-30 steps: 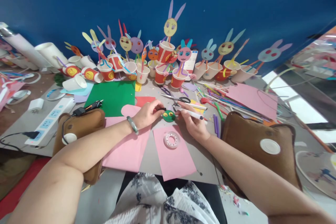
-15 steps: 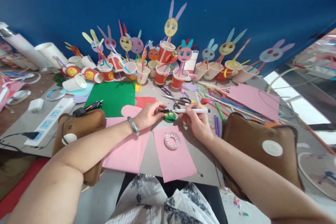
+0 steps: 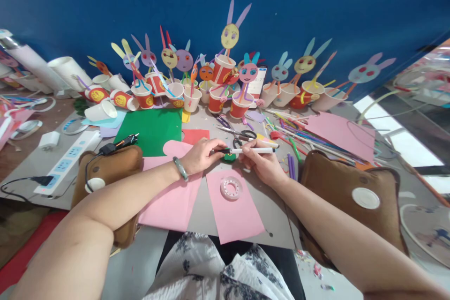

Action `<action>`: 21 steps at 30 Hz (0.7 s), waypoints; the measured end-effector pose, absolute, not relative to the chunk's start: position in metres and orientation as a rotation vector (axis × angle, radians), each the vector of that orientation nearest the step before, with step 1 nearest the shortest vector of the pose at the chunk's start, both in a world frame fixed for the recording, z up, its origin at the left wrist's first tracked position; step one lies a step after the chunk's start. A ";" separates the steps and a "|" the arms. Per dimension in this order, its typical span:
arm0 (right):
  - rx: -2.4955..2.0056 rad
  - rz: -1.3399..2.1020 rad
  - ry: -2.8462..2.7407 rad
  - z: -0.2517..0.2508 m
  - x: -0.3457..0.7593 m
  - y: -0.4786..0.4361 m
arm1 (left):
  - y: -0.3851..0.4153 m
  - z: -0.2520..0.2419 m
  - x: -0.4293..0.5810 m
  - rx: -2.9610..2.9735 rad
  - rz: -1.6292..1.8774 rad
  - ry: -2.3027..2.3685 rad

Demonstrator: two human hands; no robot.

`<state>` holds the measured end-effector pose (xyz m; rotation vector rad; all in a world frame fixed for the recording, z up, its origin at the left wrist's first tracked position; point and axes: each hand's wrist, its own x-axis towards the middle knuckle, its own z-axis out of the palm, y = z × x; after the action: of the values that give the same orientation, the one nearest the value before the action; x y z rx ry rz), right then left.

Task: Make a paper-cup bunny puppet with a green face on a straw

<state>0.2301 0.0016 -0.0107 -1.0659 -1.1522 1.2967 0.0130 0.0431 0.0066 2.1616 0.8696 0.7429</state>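
Note:
My right hand [image 3: 260,165] grips a white marker pen [image 3: 253,150] held level, its black tip pointing left. My left hand [image 3: 203,153] pinches that black end, which looks like the pen's cap. Just below the pen lies a small green paper disc [image 3: 230,157] with a drawn face, mostly hidden by the pen and fingers. A roll of tape [image 3: 230,188] rests on a pink paper sheet [image 3: 235,211] right below my hands. A green bangle circles my left wrist.
Scissors [image 3: 242,134] lie just beyond the pen. Paper cups with bunny-faced sticks [image 3: 225,68] line the back. Green paper [image 3: 151,130], pink sheets [image 3: 337,132], loose straws [image 3: 298,138], brown cushions [image 3: 351,192] on both sides, a power strip [image 3: 68,159] at left.
The pen has swung from pointing at the disc to lying level, and my left hand has come up to pinch its black end. The disc is now mostly covered.

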 end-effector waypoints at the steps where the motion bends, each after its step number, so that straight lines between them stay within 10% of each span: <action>1: -1.071 1.335 -1.120 -0.008 0.229 0.002 | 0.044 0.007 0.013 2.190 0.741 0.875; 21: -1.010 1.430 -1.009 0.004 0.232 0.003 | 0.039 0.005 0.015 1.696 0.812 0.751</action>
<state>0.2323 0.0034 0.0036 -1.0096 -1.0092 1.4300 0.0153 0.0390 0.0051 1.6959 0.7513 0.8123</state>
